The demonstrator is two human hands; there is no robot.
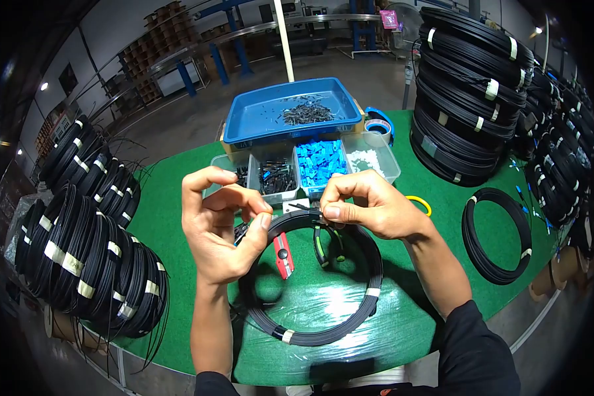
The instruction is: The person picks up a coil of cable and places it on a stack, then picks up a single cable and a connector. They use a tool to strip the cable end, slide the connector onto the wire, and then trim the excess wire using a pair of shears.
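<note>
black cable (pixel 303 210) is pinched in the grip of my right hand (pixel 371 206) over the coil (pixel 374 267); whether my left hand (pixel 219 231) grips anything, i cannot tell.

One head-worn camera faced forward and down. Its wide, dark-cornered field held left hand (pixel 221 231) and right hand (pixel 373 208) close, the table (pixel 171 211) below, the floor (pixel 369 82) beyond.

Worktable (pixel 402 294): green top, below the fingers (pixel 332 213).
Floor (pixel 376 82): grey, beyond the fingers.
Wall (pixel 109 30): pale, far behind the fingers, leftward.
Posts (pixel 186 78): blue, upright, beyond the fingers.
Pole (pixel 284 36): whitish, rising past the fingers.
Lamps (pixel 44 86): lit, I count several, far left and right of the fingers.
</note>
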